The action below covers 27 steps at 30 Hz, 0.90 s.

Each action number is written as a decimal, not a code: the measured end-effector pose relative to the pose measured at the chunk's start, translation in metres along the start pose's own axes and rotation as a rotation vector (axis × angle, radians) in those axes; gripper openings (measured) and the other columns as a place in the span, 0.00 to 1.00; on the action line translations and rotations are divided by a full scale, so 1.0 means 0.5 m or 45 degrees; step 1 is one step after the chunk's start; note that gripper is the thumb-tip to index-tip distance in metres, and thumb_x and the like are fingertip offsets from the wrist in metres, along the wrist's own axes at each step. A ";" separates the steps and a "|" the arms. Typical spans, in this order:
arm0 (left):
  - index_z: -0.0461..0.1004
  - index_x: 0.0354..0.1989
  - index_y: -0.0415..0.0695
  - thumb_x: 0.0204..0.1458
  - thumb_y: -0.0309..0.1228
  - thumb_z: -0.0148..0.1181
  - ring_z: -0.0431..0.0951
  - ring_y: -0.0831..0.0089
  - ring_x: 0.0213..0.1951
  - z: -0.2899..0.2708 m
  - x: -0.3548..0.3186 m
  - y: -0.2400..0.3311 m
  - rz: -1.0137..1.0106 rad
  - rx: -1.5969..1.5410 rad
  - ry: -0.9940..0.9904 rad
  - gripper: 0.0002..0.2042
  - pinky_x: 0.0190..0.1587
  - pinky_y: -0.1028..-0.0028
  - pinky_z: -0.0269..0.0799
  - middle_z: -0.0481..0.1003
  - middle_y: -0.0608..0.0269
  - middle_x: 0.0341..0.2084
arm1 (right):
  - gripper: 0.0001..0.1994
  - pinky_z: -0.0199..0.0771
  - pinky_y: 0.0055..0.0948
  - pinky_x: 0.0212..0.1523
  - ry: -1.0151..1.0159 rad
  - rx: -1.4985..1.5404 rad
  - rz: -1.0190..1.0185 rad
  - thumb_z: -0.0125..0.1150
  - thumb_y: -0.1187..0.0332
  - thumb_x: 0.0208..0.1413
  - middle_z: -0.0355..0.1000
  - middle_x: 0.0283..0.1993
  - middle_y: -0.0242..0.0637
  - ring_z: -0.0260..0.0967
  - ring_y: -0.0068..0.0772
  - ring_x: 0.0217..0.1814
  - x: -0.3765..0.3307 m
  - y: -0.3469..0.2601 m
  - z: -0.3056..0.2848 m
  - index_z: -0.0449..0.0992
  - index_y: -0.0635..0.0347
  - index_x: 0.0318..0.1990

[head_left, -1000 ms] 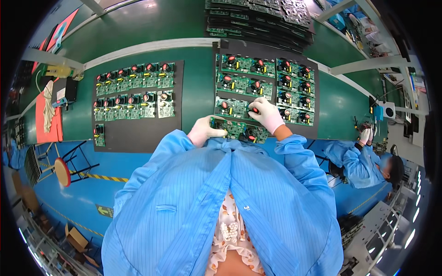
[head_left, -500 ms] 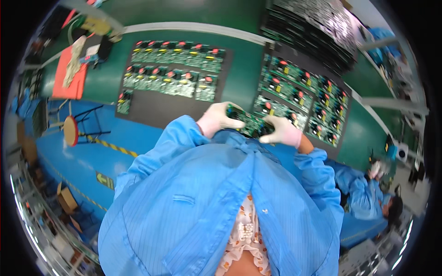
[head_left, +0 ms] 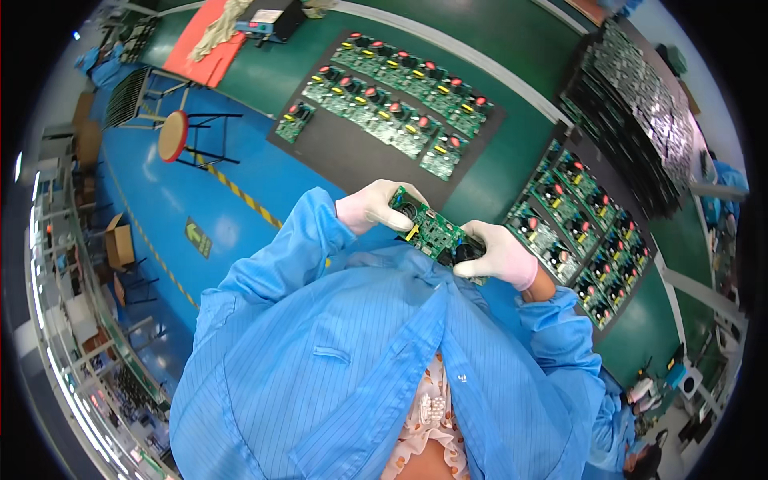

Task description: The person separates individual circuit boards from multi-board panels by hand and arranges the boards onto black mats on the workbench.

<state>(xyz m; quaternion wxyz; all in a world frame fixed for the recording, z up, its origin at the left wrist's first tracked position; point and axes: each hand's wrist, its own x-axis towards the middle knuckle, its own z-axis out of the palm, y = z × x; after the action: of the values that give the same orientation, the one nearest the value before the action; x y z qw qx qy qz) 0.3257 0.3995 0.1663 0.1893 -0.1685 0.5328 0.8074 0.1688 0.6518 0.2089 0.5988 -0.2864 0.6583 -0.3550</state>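
A green circuit board [head_left: 436, 234] is held up in front of my chest, off the bench. Gloved in white, my left hand [head_left: 378, 207] is closed round its left end, with the thumb on the board's face. At the other end my right hand [head_left: 502, 254], in a similar glove, grips the board beside a large black component [head_left: 467, 251]. A yellow part shows near my left thumb. The fingers behind the board are hidden.
Rows of circuit boards [head_left: 392, 112] lie on a dark mat [head_left: 352, 156] on the green bench. More boards [head_left: 592, 228] lie to the right, near a tall stack of board panels [head_left: 632, 112]. A stool [head_left: 173, 136] stands at left. A co-worker [head_left: 612, 432] is at lower right.
My view has turned, so the bench and mats appear shifted right and rotated. The circuit board stays in both hands and now shows more of its component face.
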 end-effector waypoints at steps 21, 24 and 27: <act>0.70 0.55 0.47 0.30 0.29 0.74 0.73 0.54 0.52 -0.509 0.071 0.012 0.306 2.183 -0.159 0.36 0.54 0.62 0.70 0.72 0.56 0.52 | 0.26 0.76 0.27 0.46 1.410 0.225 0.068 0.68 0.63 0.54 0.71 0.53 0.44 0.74 0.34 0.43 0.525 0.012 0.308 0.71 0.64 0.59; 0.69 0.56 0.48 0.29 0.29 0.75 0.71 0.53 0.54 -0.506 0.042 0.000 0.802 2.352 0.029 0.37 0.56 0.62 0.69 0.70 0.56 0.54 | 0.24 0.74 0.27 0.44 1.728 -0.836 0.193 0.67 0.63 0.54 0.67 0.55 0.40 0.73 0.32 0.39 0.513 0.015 0.335 0.74 0.55 0.59; 0.69 0.57 0.50 0.31 0.27 0.74 0.70 0.54 0.53 -0.535 0.045 -0.008 0.767 2.173 -0.050 0.37 0.56 0.60 0.69 0.70 0.57 0.52 | 0.23 0.74 0.28 0.45 1.523 -0.577 0.179 0.67 0.62 0.52 0.66 0.54 0.38 0.72 0.33 0.39 0.513 0.000 0.339 0.75 0.50 0.58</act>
<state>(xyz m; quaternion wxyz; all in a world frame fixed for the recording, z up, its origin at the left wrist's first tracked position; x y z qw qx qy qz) 0.3267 0.1563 0.0521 0.0398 0.1896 0.9686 0.1560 0.3065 0.4250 0.0535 0.0748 -0.1145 0.9544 -0.2654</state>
